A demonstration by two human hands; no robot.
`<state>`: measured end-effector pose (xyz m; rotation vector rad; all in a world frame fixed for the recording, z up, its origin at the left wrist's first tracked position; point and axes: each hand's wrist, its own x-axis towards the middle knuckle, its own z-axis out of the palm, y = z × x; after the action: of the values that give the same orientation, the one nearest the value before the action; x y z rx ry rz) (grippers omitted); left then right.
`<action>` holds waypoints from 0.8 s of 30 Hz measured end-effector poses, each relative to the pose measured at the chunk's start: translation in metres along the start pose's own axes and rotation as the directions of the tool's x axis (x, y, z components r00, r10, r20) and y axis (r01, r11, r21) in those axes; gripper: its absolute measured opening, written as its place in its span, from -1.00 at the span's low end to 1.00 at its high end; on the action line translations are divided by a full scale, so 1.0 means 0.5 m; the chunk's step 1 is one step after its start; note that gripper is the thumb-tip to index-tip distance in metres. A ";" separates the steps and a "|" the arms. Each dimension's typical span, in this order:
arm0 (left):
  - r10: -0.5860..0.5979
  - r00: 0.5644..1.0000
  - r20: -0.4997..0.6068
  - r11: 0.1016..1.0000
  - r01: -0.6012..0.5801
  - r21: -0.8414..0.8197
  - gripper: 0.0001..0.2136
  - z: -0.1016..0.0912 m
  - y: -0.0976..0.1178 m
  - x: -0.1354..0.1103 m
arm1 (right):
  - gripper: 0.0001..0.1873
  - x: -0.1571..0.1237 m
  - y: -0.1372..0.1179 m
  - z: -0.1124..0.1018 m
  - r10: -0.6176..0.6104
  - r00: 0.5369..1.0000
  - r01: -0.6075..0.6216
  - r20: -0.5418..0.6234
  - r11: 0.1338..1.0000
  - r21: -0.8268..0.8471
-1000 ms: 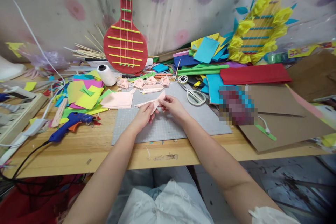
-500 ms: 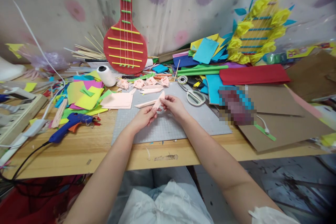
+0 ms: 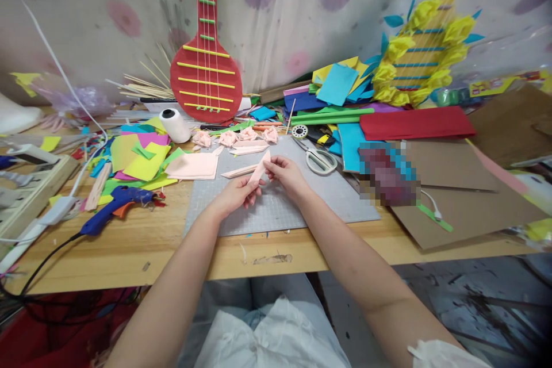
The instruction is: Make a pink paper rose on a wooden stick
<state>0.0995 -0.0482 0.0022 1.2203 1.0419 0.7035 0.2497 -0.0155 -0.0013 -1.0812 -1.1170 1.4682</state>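
Between my hands, above the grey cutting mat [image 3: 284,210], is a pale pink paper strip [image 3: 260,169]. My left hand [image 3: 238,194] grips its lower end, fingers closed around it. At the upper end, my right hand [image 3: 283,173] pinches the strip between thumb and fingertips. More folded pink strips [image 3: 238,171] lie on the mat just behind my hands. Several pink paper roses [image 3: 228,137] sit in a row farther back, with further strips [image 3: 250,148] in front of them. To their left are flat pink sheets [image 3: 192,165].
Grey-handled scissors [image 3: 321,162] lie right of my hands. A blue glue gun [image 3: 116,207] rests at left near coloured paper [image 3: 146,162] and a white thread spool [image 3: 175,125]. Red [image 3: 206,80] and yellow [image 3: 418,57] paper instruments stand behind. Brown cardboard [image 3: 466,207] overhangs the right front edge.
Very little differs. My left fingers have shifted slightly on the pink strip, and my right hand still pinches its upper end. Objects on the table have stayed put.
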 end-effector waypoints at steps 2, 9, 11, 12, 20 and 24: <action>-0.009 1.000 0.004 1.000 0.009 -0.005 -0.70 0.000 0.000 0.001 | -0.64 0.000 0.000 0.001 -0.018 1.000 0.018 -0.011 1.000 0.001; 0.003 0.999 -0.034 1.000 -0.003 0.007 -0.74 0.001 0.002 0.001 | -0.65 0.002 -0.001 0.000 -0.046 0.998 0.048 -0.054 0.998 0.046; 0.015 0.999 -0.038 1.000 -0.015 0.011 -0.75 0.002 0.002 0.001 | -0.66 -0.001 -0.001 0.004 -0.028 0.999 0.029 -0.040 0.999 0.040; 0.026 0.999 -0.035 1.000 -0.025 0.016 -0.75 0.002 0.001 0.001 | -0.66 -0.003 0.000 0.007 -0.007 1.000 0.008 -0.011 1.000 0.026; 0.081 0.997 0.001 0.995 -0.081 0.051 -0.70 0.005 -0.002 0.002 | -0.66 -0.004 0.031 0.027 0.107 0.990 -0.102 0.093 0.993 -0.054; 0.059 0.998 -0.001 0.997 -0.059 0.045 -0.69 0.007 0.002 0.001 | -0.67 0.003 0.040 0.024 0.108 0.989 -0.107 0.096 0.994 -0.018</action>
<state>0.1031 -0.0493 0.0031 1.2938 1.0320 0.7312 0.2345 -0.0179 -0.0189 -1.1039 -1.1523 1.6151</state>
